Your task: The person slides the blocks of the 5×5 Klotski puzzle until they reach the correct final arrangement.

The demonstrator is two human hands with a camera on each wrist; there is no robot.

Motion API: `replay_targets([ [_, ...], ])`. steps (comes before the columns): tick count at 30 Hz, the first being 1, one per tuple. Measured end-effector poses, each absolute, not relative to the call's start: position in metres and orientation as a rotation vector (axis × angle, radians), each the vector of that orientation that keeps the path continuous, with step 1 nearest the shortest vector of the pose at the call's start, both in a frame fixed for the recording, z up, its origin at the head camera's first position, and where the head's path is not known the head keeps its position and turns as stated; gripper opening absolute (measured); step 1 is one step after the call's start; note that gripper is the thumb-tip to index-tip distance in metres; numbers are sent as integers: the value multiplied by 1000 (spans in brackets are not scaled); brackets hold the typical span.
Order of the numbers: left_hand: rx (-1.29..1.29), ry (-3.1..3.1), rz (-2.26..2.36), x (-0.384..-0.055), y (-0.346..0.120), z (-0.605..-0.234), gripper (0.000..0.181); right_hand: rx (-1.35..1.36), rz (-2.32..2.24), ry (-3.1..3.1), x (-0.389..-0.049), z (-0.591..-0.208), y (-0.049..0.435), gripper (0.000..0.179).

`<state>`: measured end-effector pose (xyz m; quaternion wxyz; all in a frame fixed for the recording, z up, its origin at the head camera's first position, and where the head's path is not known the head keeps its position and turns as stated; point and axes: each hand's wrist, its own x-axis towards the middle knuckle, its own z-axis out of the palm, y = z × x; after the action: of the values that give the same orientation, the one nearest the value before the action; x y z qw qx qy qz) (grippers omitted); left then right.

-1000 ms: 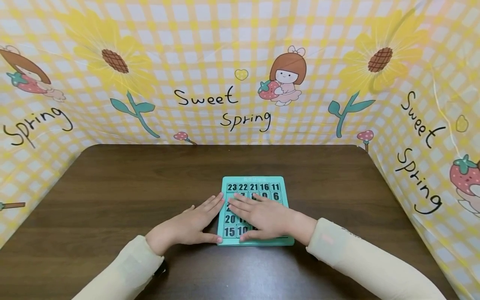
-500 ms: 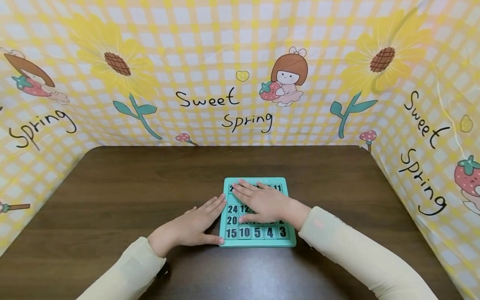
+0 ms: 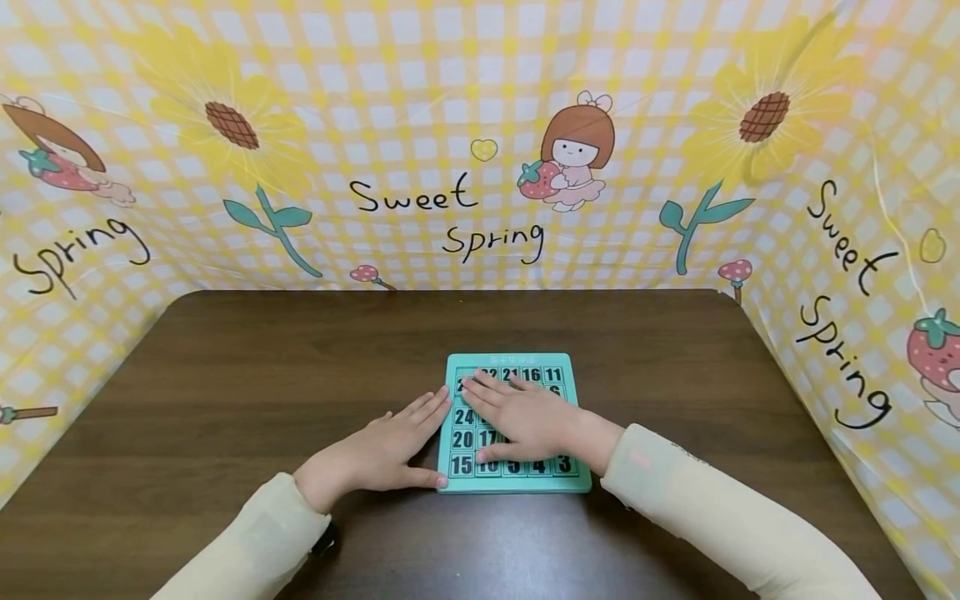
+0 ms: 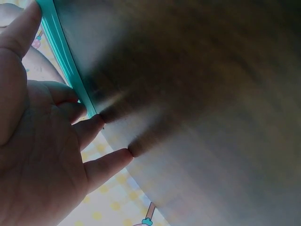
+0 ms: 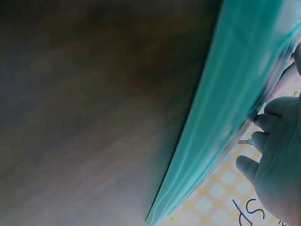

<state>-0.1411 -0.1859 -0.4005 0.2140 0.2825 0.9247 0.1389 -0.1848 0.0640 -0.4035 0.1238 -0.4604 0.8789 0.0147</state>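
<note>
A teal sliding number puzzle (image 3: 464,428) lies flat on the table, its black-numbered tiles partly hidden under my right hand (image 3: 521,417). That hand spreads over the upper and middle rows, fingers extended, with fingertips at the upper-left tiles. Along the puzzle's left edge rests my left hand (image 3: 390,448), its fingers straight and its thumb at the lower-left corner. The left wrist view shows the teal side (image 4: 66,56) with the left fingers against it and the table. In the right wrist view the right hand (image 5: 282,146) reaches over the puzzle's side (image 5: 211,117).
The dark wooden table (image 3: 300,358) extends around the puzzle. A yellow-and-white checked cloth (image 3: 420,108) with printed flowers and lettering hangs behind the table and along both sides.
My right hand went up to the top row, then came slightly back down. The upper-left tile now sits lower, between the first and second rows. My left hand stays at the puzzle's edge.
</note>
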Motion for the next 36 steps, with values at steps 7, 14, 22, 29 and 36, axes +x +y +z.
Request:
replay_targets([
  [7,795,2568,390,-140,-186,-399,101,-1388,46,2528,-173,-400,67,87],
  [14,784,2571,385,-140,-186,-399,101,-1401,8,2553,-181,-397,76,83],
  [22,778,2572,384,-140,-185,-401,102,-1275,-62,2639,-210,-397,90,79],
  [29,780,2573,374,-139,-184,-402,102,-1232,-65,2627,-217,-400,92,78],
  [36,776,2580,364,-140,-185,-401,103,-1245,-62,2626,-217,-400,85,78],
])
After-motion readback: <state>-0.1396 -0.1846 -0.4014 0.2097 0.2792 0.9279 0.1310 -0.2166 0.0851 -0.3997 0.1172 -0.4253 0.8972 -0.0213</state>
